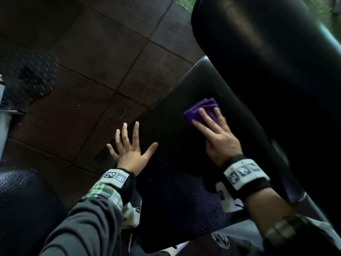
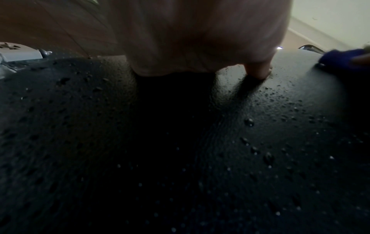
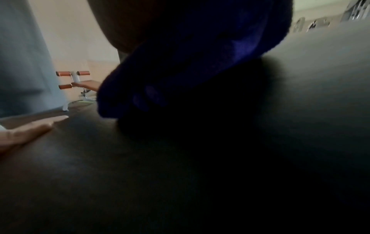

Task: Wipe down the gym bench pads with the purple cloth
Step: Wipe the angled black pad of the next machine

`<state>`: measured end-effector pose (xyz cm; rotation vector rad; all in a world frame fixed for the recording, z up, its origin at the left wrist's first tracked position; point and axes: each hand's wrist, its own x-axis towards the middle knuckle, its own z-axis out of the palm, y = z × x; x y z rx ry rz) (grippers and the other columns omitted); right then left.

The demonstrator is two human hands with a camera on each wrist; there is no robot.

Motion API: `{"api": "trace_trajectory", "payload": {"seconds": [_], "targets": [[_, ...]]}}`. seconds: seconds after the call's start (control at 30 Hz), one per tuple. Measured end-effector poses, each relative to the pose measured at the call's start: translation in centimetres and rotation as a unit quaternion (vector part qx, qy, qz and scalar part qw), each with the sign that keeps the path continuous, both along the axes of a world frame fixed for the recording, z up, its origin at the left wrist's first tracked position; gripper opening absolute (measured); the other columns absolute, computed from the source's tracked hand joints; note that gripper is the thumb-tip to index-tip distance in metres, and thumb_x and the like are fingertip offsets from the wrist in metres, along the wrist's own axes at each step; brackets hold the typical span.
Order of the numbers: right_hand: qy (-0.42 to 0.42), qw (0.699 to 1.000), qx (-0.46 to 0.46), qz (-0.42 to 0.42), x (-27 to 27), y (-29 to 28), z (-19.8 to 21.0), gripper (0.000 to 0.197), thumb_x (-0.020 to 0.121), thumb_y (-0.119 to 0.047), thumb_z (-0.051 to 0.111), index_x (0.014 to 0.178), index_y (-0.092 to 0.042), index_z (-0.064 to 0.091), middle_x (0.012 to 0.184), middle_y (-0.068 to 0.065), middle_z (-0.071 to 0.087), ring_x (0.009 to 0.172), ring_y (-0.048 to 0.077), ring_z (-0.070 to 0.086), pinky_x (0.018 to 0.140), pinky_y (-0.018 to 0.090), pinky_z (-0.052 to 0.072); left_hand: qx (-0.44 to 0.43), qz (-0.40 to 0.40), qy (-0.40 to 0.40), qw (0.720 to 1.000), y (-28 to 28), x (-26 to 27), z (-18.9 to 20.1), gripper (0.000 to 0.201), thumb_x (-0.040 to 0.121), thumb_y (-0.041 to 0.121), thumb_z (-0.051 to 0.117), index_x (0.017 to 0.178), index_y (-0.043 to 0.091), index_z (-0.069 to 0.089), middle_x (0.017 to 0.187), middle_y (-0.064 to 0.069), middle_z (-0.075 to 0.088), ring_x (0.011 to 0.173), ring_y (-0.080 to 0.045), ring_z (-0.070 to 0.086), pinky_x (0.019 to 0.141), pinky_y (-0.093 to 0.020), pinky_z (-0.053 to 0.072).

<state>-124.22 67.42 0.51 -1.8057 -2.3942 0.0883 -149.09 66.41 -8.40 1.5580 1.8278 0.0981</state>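
Note:
The black seat pad [image 1: 171, 145] of the gym bench fills the middle of the head view, with the black back pad [image 1: 267, 61] rising at the right. A folded purple cloth [image 1: 201, 109] lies on the seat pad's far part under the straight fingers of my right hand [image 1: 215, 133], which presses it flat. My left hand [image 1: 129, 146] rests spread and open on the pad's left edge, holding nothing. Water droplets speckle the seat pad [image 2: 260, 142] in the left wrist view, where the cloth [image 2: 340, 58] shows at the right. The cloth [image 3: 190, 63] looms dark blue-purple in the right wrist view.
Dark brown rubber floor tiles [image 1: 92, 61] lie left of the bench. Another black pad [image 1: 24, 200] sits at the lower left, and a grey machine frame [image 1: 3, 111] stands at the left edge. A small apparatus with orange rollers [image 3: 72, 79] stands by a far wall.

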Motion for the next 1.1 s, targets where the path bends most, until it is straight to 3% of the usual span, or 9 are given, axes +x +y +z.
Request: {"api": "trace_trajectory", "payload": {"seconds": [0.17,0.3,0.43,0.57,0.63,0.77,0.87,0.97,1.1], "targets": [[-0.01,0.994,-0.029,0.101,-4.1,-3.0,-2.1,0.055,0.078,-0.01,0.038,0.127,-0.023,0.058,0.144,0.002,0.043,0.134,0.038,0.034,0.105,0.051,0.032,0.012,0.005,0.009,1.0,0.0,0.1,-0.3,0.095,0.065,0.089,0.016,0.145,0.049,-0.018,0.158,0.007,-0.018,0.144,-0.016,-0.019,0.112,-0.06,-0.009],[-0.04,0.988,-0.057,0.136,-0.6,-8.7,-2.0,0.063,0.075,-0.008,0.04,0.134,-0.029,0.047,0.149,-0.002,0.035,0.138,0.03,0.027,0.109,0.044,0.031,0.005,0.0,0.006,1.0,0.0,0.0,-0.1,0.093,0.065,0.086,0.016,0.143,0.049,-0.021,0.157,0.006,-0.02,0.144,-0.017,-0.021,0.111,-0.059,-0.011],[-0.025,0.997,-0.04,0.054,5.2,-9.8,-0.1,0.07,0.074,-0.005,0.036,0.137,-0.034,0.038,0.15,0.003,0.029,0.139,0.033,0.024,0.106,0.046,0.031,0.005,0.0,0.0,1.0,0.0,-0.1,-0.1,0.093,0.065,0.086,0.016,0.143,0.05,-0.022,0.157,0.007,-0.022,0.144,-0.017,-0.022,0.111,-0.06,-0.012],[0.005,0.999,-0.018,-0.037,6.5,-5.9,1.6,0.059,0.075,-0.016,0.038,0.132,-0.031,0.044,0.151,0.011,0.026,0.144,0.015,0.009,0.107,0.027,0.029,0.008,-0.001,0.0,1.0,0.0,0.0,-0.1,0.093,0.066,0.086,0.017,0.144,0.049,-0.02,0.157,0.006,-0.021,0.144,-0.017,-0.022,0.111,-0.06,-0.012],[-0.003,0.998,-0.011,-0.063,5.0,-4.0,1.4,0.058,0.073,-0.02,0.038,0.129,-0.031,0.047,0.151,0.011,0.028,0.14,0.022,0.014,0.102,0.033,0.033,0.007,0.0,0.002,1.0,0.0,0.1,-0.1,0.093,0.067,0.085,0.018,0.144,0.049,-0.019,0.157,0.005,-0.021,0.144,-0.017,-0.022,0.111,-0.06,-0.012],[-0.013,0.999,0.002,-0.048,0.9,-3.1,-0.6,0.061,0.075,-0.018,0.042,0.135,-0.03,0.043,0.15,0.011,0.03,0.138,0.04,0.021,0.107,0.047,0.034,0.015,0.002,0.005,1.0,0.0,0.0,-0.1,0.094,0.067,0.085,0.018,0.146,0.047,-0.016,0.158,0.004,-0.018,0.144,-0.018,-0.019,0.111,-0.06,-0.011],[-0.025,0.999,0.006,0.034,-1.0,-6.6,-2.4,0.06,0.078,-0.012,0.048,0.136,-0.027,0.047,0.149,0.013,0.031,0.138,0.041,0.02,0.108,0.05,0.032,0.018,0.004,0.007,1.0,0.0,0.0,0.0,0.095,0.067,0.085,0.018,0.146,0.047,-0.016,0.158,0.004,-0.017,0.145,-0.019,-0.018,0.112,-0.06,-0.01],[-0.044,0.996,-0.019,0.079,0.5,-12.5,-3.0,0.061,0.081,-0.01,0.043,0.138,-0.032,0.043,0.152,0.006,0.028,0.14,0.036,0.022,0.11,0.045,0.029,0.019,0.006,0.004,1.0,0.0,0.0,-0.3,0.097,0.066,0.089,0.019,0.146,0.047,-0.016,0.158,0.005,-0.017,0.145,-0.018,-0.017,0.112,-0.06,-0.01],[-0.048,0.998,-0.024,0.02,5.6,-16.8,-1.6,0.075,0.076,-0.006,0.037,0.143,-0.039,0.028,0.154,0.001,0.019,0.139,0.036,0.022,0.104,0.046,0.037,0.03,0.004,0.005,1.0,-0.1,-0.2,-0.6,0.098,0.061,0.092,0.012,0.144,0.05,-0.017,0.158,0.007,-0.016,0.145,-0.017,-0.016,0.111,-0.061,-0.009]]}}
